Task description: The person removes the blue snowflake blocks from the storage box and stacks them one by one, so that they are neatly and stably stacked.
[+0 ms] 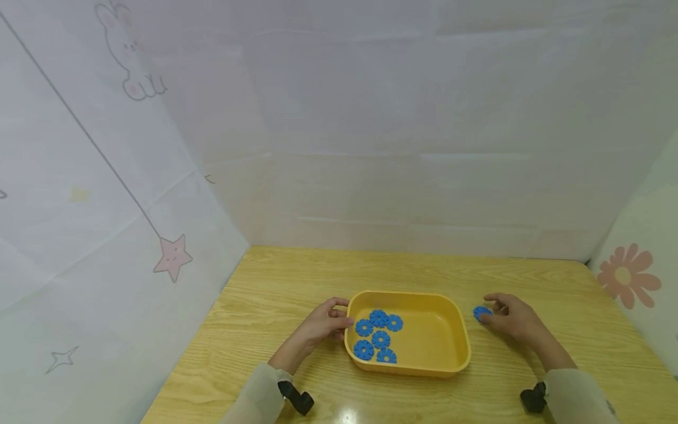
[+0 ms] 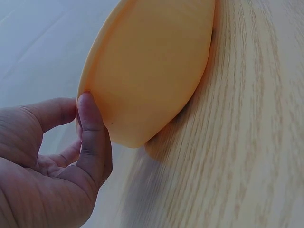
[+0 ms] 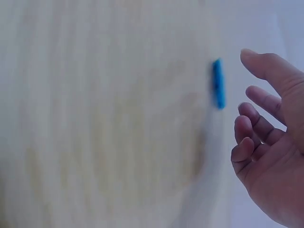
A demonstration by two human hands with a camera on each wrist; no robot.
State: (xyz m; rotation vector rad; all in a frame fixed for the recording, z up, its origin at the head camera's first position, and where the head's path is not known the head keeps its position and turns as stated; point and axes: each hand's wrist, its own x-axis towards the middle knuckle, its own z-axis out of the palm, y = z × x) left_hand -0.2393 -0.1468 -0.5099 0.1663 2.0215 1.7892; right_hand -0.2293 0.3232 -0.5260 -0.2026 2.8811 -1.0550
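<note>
A yellow plastic tray [image 1: 405, 294] stands on the table, its wall [image 2: 152, 66] filling much of the left wrist view. My left hand [image 1: 320, 324] pinches its left rim between thumb and fingers. Several blue snowflake building discs, one of them a disc [image 1: 381, 340] near the middle, lie in the tray's left half. To the right of the tray, a single blue disc [image 1: 481, 312] is on the table. Over it is my right hand [image 1: 516, 321], thumb and fingers spread; the right wrist view shows that disc [image 3: 218, 84] edge-on, apart from the fingertips.
The wood-grain table [image 1: 296, 271] runs back to a pale cloth wall [image 1: 413, 194]. Another cloth wall with printed drawings [image 1: 173, 258] closes off the left side, and one with a printed flower [image 1: 629, 275] the right. Black straps [image 1: 296, 397] sit at both wrists.
</note>
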